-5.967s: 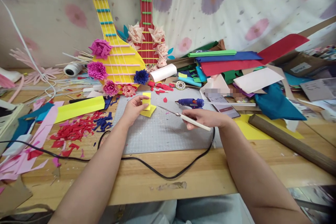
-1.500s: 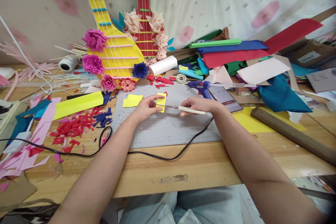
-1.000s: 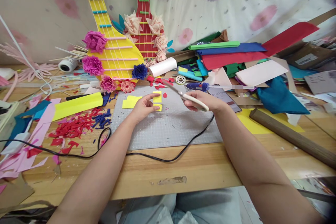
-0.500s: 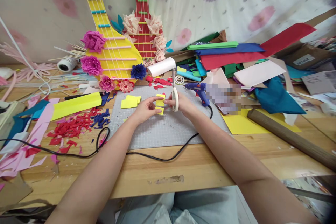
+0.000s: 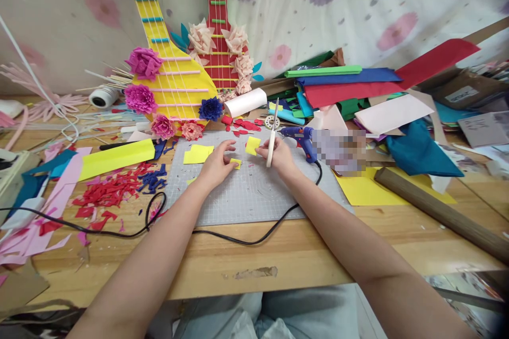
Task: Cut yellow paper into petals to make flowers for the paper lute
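Note:
My left hand [image 5: 217, 167] pinches a small yellow paper piece [image 5: 236, 163] near its thumb, with the upper fingers loosely curved. Between the fingertips of my right hand [image 5: 278, 156] is another yellow paper square [image 5: 253, 145]. That same hand has the white-handled scissors [image 5: 271, 149] hooked on it, blades pointing up and away from me. Both hands are over the grey cutting mat [image 5: 254, 204], and the two pieces are apart. Overlapping yellow paper squares [image 5: 198, 154] lie on the mat left of my left hand.
A blue glue gun [image 5: 302, 140] lies right of my hands, its black cord [image 5: 274, 230] crossing the mat. Behind stand a yellow paper instrument [image 5: 178, 82] with flowers and a red one [image 5: 218, 66]. Red scraps [image 5: 111, 190] lie left; a brown roll [image 5: 433, 209] lies right.
My hands have moved apart, separating the two yellow pieces. My right hand has shifted slightly right, and the scissors have tilted, with their blades now leaning right.

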Demonstrator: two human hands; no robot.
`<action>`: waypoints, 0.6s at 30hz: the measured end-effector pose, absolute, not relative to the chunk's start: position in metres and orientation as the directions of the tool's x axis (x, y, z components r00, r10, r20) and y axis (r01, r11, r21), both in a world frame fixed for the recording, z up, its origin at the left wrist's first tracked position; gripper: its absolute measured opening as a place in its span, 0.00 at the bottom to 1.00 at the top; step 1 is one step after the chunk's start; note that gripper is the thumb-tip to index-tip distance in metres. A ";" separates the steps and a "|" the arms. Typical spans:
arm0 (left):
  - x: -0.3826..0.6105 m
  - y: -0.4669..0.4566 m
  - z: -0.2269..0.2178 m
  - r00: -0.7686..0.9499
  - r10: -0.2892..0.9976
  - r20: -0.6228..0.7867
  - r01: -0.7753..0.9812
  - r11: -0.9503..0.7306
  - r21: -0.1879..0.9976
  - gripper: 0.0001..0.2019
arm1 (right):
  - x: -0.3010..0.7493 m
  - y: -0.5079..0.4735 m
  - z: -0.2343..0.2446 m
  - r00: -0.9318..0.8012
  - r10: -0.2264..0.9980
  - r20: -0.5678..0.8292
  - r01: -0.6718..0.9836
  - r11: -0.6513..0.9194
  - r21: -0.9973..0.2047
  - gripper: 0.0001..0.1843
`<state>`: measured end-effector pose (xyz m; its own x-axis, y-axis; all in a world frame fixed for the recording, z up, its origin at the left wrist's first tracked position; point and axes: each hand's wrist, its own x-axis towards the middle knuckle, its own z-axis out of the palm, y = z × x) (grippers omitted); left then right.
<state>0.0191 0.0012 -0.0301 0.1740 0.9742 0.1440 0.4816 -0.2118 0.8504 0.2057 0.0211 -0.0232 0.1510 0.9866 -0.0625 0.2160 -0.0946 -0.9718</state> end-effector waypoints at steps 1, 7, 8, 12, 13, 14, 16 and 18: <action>0.020 0.001 -0.028 0.172 0.975 0.143 0.515 -0.213 0.830 0.29 | 0.206 0.021 -0.026 0.155 0.987 -0.042 0.231 -0.078 -0.970 0.21; 0.025 -0.002 -0.022 0.237 0.954 0.184 0.688 -0.299 0.661 0.29 | 0.207 0.021 -0.035 0.128 0.992 -0.002 0.255 -0.035 -0.966 0.20; 0.026 -0.001 -0.023 0.252 0.947 0.196 0.707 -0.319 0.631 0.29 | 0.207 0.021 -0.035 0.124 0.992 0.000 0.250 -0.031 -0.968 0.20; 0.025 0.000 -0.026 0.277 0.898 0.341 0.751 -0.424 0.506 0.29 | 0.207 0.020 -0.036 0.125 0.992 0.019 0.224 -0.010 -0.975 0.20; 0.025 0.000 -0.027 0.276 0.884 0.378 0.755 -0.442 0.483 0.28 | 0.206 0.019 -0.035 0.124 0.992 0.022 0.213 -0.005 -0.977 0.20; 0.024 0.000 -0.027 0.273 0.874 0.402 0.757 -0.453 0.471 0.27 | 0.205 0.018 -0.034 0.121 0.992 0.022 0.200 -0.003 -0.980 0.21; 0.024 -0.001 -0.027 0.260 0.870 0.418 0.750 -0.454 0.480 0.25 | 0.203 0.016 -0.030 0.103 0.995 0.006 0.158 -0.010 -0.987 0.22; 0.023 -0.003 -0.026 0.242 0.872 0.427 0.726 -0.454 0.517 0.22 | 0.200 0.013 -0.024 0.075 0.997 -0.029 0.095 -0.036 -0.995 0.24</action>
<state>0.0230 -0.0026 -0.0257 0.2416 0.8715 0.4267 0.7259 -0.4542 0.5165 0.2003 0.0126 -0.0241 0.0748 0.9968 -0.0294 0.0946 -0.0364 -0.9949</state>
